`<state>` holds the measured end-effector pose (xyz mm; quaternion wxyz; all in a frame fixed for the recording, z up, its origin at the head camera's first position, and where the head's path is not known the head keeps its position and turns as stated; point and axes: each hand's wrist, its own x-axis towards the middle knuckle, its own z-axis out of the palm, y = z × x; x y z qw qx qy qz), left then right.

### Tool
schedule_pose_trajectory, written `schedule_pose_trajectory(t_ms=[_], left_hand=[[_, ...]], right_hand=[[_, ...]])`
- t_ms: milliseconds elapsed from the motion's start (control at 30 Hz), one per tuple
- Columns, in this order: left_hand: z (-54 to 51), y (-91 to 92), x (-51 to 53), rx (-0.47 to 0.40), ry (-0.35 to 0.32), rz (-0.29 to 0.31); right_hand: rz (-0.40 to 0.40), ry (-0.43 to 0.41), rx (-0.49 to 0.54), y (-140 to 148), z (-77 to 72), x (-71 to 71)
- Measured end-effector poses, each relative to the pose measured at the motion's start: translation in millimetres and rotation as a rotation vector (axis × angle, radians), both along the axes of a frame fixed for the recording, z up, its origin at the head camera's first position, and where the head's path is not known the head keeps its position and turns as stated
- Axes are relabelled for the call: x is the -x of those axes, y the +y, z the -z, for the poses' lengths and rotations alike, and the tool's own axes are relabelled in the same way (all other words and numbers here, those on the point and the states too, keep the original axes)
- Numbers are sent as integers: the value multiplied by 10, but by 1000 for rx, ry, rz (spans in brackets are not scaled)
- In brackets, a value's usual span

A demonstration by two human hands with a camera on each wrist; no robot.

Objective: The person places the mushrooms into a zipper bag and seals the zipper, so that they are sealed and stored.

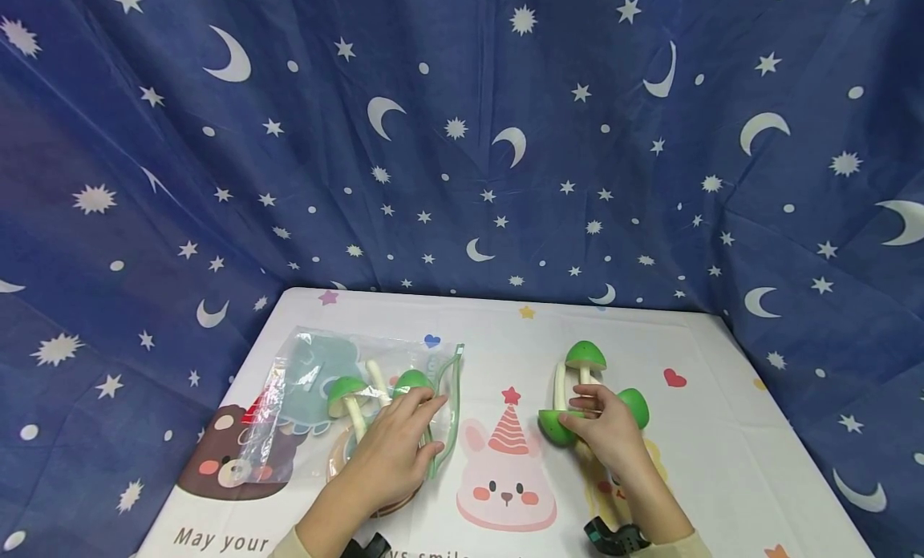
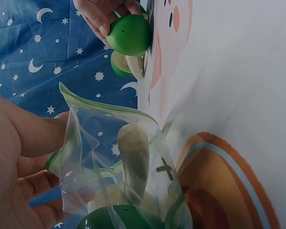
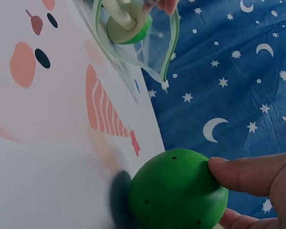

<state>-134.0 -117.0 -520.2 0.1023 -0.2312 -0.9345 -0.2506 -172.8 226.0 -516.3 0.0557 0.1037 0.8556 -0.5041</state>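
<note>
A clear zip bag [image 1: 289, 454] with a green rim lies at the left, with several green-capped mushrooms inside, one cap [image 1: 346, 388] towards its middle. My left hand [image 1: 393, 450] is at the bag's mouth; in the left wrist view the hand [image 2: 19, 162] holds the bag's edge [image 2: 69, 138] between thumb and fingers, and the mouth gapes. On the right, my right hand [image 1: 613, 430] pinches a mushroom whose green cap [image 1: 556, 428] faces down towards me. In the right wrist view the thumb [image 3: 248, 174] rests on that cap [image 3: 178, 191]; its stem is hidden there.
Beside the right hand lie more mushrooms, one green cap [image 1: 585, 355] behind the fingers and another cap [image 1: 635, 407] to their right. The white cloth [image 1: 693, 478] has printed animals. A blue star-patterned curtain [image 1: 462, 141] hangs behind and at both sides.
</note>
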Motion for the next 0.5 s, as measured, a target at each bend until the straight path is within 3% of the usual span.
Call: schedule_pose_trajectory(t_ms=[500], left_hand=[[-5,1,3,6,4,0]], right_hand=[[-24,3,210,-241,62,-38]])
